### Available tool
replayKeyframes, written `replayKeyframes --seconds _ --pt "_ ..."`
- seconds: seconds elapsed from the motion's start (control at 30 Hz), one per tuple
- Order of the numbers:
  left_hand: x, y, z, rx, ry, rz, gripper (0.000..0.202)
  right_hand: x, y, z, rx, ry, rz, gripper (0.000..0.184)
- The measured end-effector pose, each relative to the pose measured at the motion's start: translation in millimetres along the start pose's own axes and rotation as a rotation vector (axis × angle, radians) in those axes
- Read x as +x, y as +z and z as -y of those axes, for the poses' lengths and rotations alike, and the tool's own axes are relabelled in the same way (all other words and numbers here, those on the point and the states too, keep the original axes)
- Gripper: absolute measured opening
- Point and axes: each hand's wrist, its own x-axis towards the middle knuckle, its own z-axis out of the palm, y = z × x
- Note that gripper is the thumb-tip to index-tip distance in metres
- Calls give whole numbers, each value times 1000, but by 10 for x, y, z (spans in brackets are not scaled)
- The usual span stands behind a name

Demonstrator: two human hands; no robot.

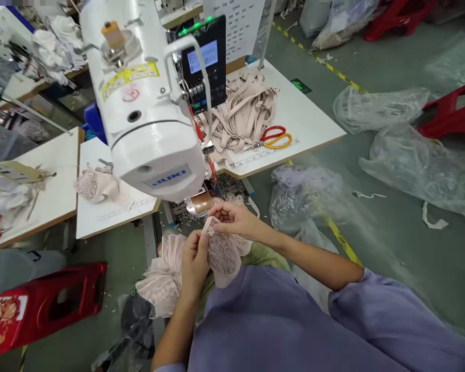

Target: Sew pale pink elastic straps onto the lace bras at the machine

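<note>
A pale pink lace garment piece hangs over my lap in front of a white sewing machine. My left hand is closed on the lace from the left. Just above it, my right hand pinches a thin strap end of the same piece between its fingertips. Both hands are close together, just below the machine's needle area. More bunched lace spills down to the left of my left hand.
A pile of beige straps and red and yellow scissors lie on the white table on the right. Another lace piece rests on the left table. A red stool and plastic bags sit on the floor.
</note>
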Motion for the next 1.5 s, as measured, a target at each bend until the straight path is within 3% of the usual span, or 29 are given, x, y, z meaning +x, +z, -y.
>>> replayKeyframes --seconds 0.4,0.6,0.8,0.93,1.03,1.1,1.13,1.23,1.3,1.4,1.5 --pt "35 39 50 9 -8 3 33 -124 71 76 -32 -85 -162 29" --pt "57 38 56 74 -16 7 34 -102 82 71 3 -84 -162 28" --pt "60 21 74 222 53 23 34 -75 41 83 9 -80 -183 22" --pt "127 92 95 322 136 102 34 -112 -35 18 -133 -143 -261 17" --pt "191 173 111 391 134 136 35 -8 -256 27 -338 -150 -192 12" --pt "225 223 117 419 107 120 37 225 -539 149 -477 -101 -130 21" --pt "236 247 117 423 99 107 38 398 -715 252 -545 -69 -161 27" --pt "248 324 105 422 102 78 42 1044 -1283 678 -768 -17 -605 37" --pt "238 378 95 416 106 64 46 1451 -1608 969 -797 11 -759 44" --pt "209 431 95 379 107 71 48 1835 -1904 1249 -780 83 -874 46" --pt "192 420 135 319 107 91 46 1954 -1979 1298 -752 88 -918 37"
